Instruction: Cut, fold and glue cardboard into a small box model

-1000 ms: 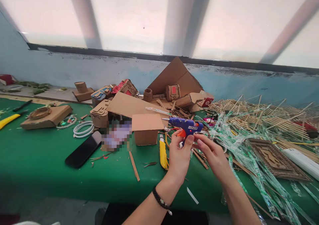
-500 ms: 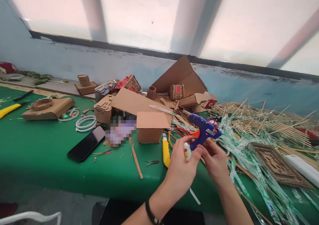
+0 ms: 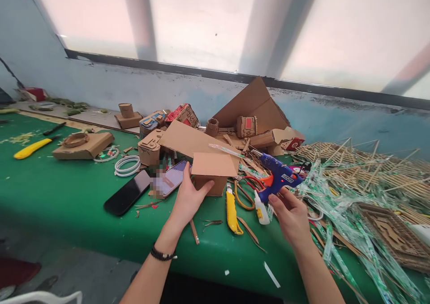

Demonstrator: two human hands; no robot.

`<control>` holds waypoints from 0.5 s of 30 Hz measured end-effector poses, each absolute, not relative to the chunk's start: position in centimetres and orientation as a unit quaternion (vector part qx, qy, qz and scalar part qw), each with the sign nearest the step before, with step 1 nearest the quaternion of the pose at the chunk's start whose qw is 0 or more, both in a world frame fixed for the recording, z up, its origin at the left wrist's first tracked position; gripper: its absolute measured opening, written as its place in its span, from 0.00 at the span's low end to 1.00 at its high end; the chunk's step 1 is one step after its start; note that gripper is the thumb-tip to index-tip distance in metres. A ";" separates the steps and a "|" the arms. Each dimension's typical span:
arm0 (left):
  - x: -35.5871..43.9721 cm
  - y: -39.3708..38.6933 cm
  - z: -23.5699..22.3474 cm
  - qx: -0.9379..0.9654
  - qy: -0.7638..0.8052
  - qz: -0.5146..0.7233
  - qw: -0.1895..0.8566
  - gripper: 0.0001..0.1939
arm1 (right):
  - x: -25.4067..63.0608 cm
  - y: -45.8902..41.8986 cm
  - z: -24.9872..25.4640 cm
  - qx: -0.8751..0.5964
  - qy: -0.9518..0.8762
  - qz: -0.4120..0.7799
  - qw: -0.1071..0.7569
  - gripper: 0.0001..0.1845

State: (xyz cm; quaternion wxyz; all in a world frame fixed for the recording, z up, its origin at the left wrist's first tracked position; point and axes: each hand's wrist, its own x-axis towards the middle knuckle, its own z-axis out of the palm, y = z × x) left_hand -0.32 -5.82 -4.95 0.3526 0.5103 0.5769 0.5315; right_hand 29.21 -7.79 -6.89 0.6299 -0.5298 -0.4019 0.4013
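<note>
My left hand (image 3: 192, 196) is at the small cardboard box (image 3: 215, 165), thumb across its front face and fingers along its left side. The box rests on the green table, its flat top overhanging the walls. My right hand (image 3: 289, 210) grips the handle of a blue glue gun (image 3: 278, 175), whose nozzle points up and left. A small red light glows on the gun's body. Just left of the right hand lies a small white glue bottle (image 3: 262, 210). Between the hands is a yellow utility knife (image 3: 231, 210).
A black phone (image 3: 127, 193) and a lit phone (image 3: 173, 178) lie left of the box. Behind stand several cardboard models and a large cardboard sheet (image 3: 251, 102). Wooden sticks (image 3: 349, 165) and plastic wrappers (image 3: 339, 205) crowd the right. A second yellow knife (image 3: 33, 148) lies far left.
My left hand has left the glue gun and moved left onto the cardboard box. My right hand keeps the glue gun. The view has shifted slightly left.
</note>
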 end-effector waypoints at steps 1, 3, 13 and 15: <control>-0.5 -5.4 -5.1 0.514 0.552 0.537 0.379 0.51 | 29.3 -7.7 -6.9 -0.526 -0.401 0.405 0.631 0.28; -0.7 -4.7 -5.2 0.522 0.516 0.547 0.403 0.46 | 29.7 -7.4 -7.0 -0.520 -0.395 0.412 0.636 0.28; -0.7 -3.4 -3.3 0.477 0.581 0.515 0.412 0.51 | 30.0 -6.3 -6.4 -0.545 -0.373 0.397 0.637 0.33; -0.9 -4.0 -2.7 0.484 0.599 0.493 0.404 0.49 | 29.9 -6.3 -6.2 -0.548 -0.384 0.391 0.632 0.31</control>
